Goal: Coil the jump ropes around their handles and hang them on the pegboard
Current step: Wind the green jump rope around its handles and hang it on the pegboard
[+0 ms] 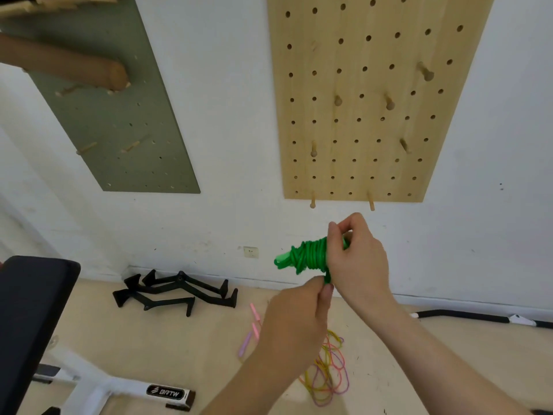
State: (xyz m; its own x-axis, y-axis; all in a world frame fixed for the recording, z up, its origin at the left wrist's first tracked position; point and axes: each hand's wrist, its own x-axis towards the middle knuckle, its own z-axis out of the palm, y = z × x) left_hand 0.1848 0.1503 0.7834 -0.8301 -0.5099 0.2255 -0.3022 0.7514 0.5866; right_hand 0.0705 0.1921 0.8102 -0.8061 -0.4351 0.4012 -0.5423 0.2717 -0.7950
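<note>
At eight o'clock: black padded bench (pixel 33 319), matte, with a rounded corner. Above it, at ten o'clock: sage-green pegboard (pixel 125 121), flat and painted, dotted with small holes and short wooden pegs, crossed at its top by a thick brown wooden roller (pixel 74 65). Low at seven o'clock: white metal frame (pixel 98 390), square-sectioned, bearing a black BRTW label. Nearer the wall: black metal bars (pixel 176 292), angular, stacked on each other on the pale floor.

At six o'clock, on the floor: loose jump rope (pixel 329 375), thin glossy cord in tangled yellow, pink and purple loops, with slim pink handles (pixel 254 324) at its ten o'clock.

In the air in front of the white wall: green jump rope (pixel 309 256), smooth cord wound in tight, slightly uneven rounds over its handles, with a bright green handle tip poking out at nine o'clock. Below, at its six o'clock: left hand (pixel 299 319), pinching the free cord end between thumb and fingers. At its three o'clock end: right hand (pixel 356 256), fingers curled firmly round the bundle.

At twelve o'clock of the bundle: wooden pegboard (pixel 353 163), pale with visible grain, regular round holes and stubby dowel pegs (pixel 389 102), two of them at its lower edge. At four o'clock, along the wall base: black bar (pixel 463 315) with white fittings.
</note>
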